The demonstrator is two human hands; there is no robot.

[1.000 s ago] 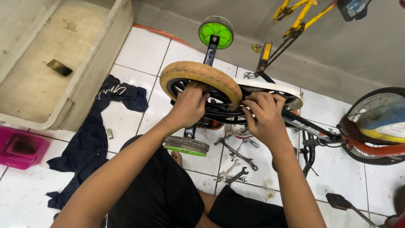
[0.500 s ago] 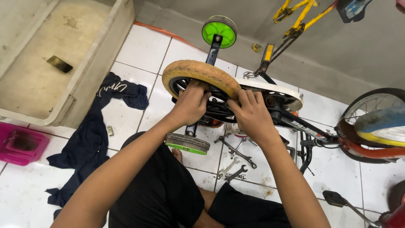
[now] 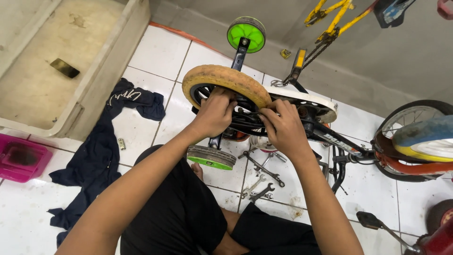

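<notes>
left arm: bare, stretched forward
left hand: palm down, fingers curled closed
right arm: bare, stretched forward
right hand: beside left, fingers bent, pinching

Tan tyre, green training wheel (grey rim), pink tray

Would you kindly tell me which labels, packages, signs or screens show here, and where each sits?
Frame decal: white lettering on the black bike tube, right of the right hand.
Cloth print: white script on the dark blue garment lying on the tiles, left of the left hand.
No packages, signs or screens.
</notes>
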